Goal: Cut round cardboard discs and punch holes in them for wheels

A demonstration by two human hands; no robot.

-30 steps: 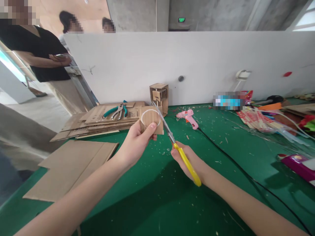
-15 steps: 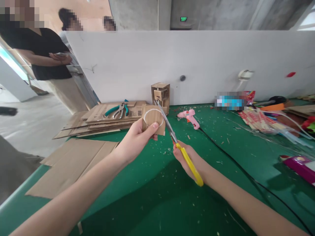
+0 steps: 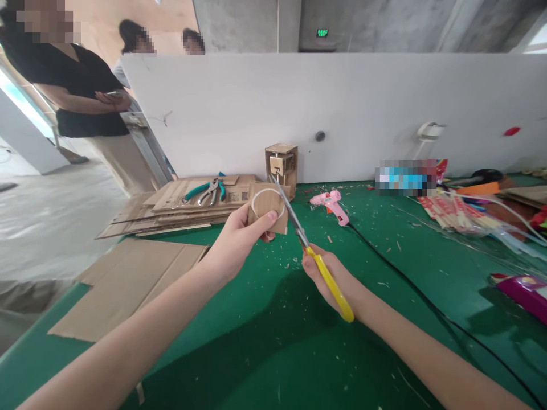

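My left hand (image 3: 241,236) pinches a small square cardboard piece (image 3: 265,204) with a white circle drawn on it, the thumb lying across the circle's lower edge. Yellow-handled scissors (image 3: 329,282) are in my right hand (image 3: 327,276), their blades pointing up and left along the right edge of the cardboard. Whether the blades bite into the cardboard I cannot tell. Behind the piece stands a small cardboard box (image 3: 282,159), partly hidden by it.
Left lie stacked cardboard sheets (image 3: 171,213) with teal-handled pliers (image 3: 209,192) on top, and a loose sheet (image 3: 132,287). A pink glue gun (image 3: 331,205) trails a black cord on the green table (image 3: 256,353). Behind rises a white panel (image 3: 239,108); a person (image 3: 89,97) stands left.
The view has shifted slightly, so the scene sits a little further right. Both hands keep nearly the same hold, with the scissors still beside the cardboard's right edge.
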